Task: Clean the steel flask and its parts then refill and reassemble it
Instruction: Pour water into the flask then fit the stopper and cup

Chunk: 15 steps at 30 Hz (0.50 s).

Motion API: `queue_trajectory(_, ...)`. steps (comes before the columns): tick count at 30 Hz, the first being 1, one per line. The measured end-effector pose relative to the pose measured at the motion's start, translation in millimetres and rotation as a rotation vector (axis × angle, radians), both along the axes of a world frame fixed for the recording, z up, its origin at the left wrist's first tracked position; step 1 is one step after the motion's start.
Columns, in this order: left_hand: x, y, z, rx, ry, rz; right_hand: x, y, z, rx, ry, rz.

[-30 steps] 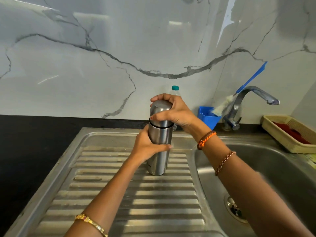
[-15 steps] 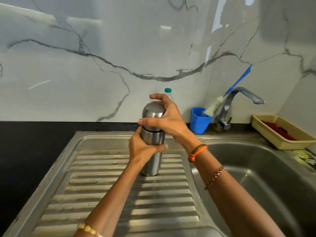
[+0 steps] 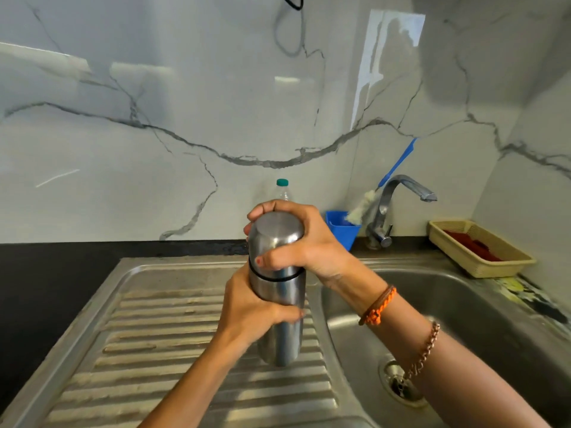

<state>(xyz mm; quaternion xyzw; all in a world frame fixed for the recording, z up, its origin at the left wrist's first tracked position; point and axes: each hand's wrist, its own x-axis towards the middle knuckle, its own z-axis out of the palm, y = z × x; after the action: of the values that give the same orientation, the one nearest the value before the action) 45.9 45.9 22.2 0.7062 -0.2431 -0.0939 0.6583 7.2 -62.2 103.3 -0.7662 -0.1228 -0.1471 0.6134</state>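
Veined white marble wall (image 3: 185,103), black counter (image 3: 46,273), bright reflections

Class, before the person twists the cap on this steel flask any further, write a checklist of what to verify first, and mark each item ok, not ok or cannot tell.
1. Left hand grips the steel flask body firmly: ok.
2. Right hand wraps round the cap: ok.
3. Flask upright, its base down at the ribbed drainboard: ok, though actual contact cannot be told.
4. Cap fully seated on the body: cannot tell; a dark ring shows at the joint.
5. Flask's inside clean or filled: cannot tell, it is closed.
6. Tap not running into the sink basin: ok, no water visible.
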Motion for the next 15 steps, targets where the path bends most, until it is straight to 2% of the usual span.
queue_trajectory(7, -21.0, -18.6, 13.6, 0.006, -0.001, 0.002, -19.5, -4.1, 5.1, 0.033, -0.067, -0.218)
queue_trajectory(11, -27.0, -19.3, 12.8, 0.022, 0.010, 0.029, -28.4, -6.7, 3.5, 0.007, -0.060, -0.202)
queue_trajectory(15, -27.4, -10.9, 16.8, 0.026, 0.002, 0.071, -37.1, -19.6, -1.7, 0.086, -0.054, -0.159)
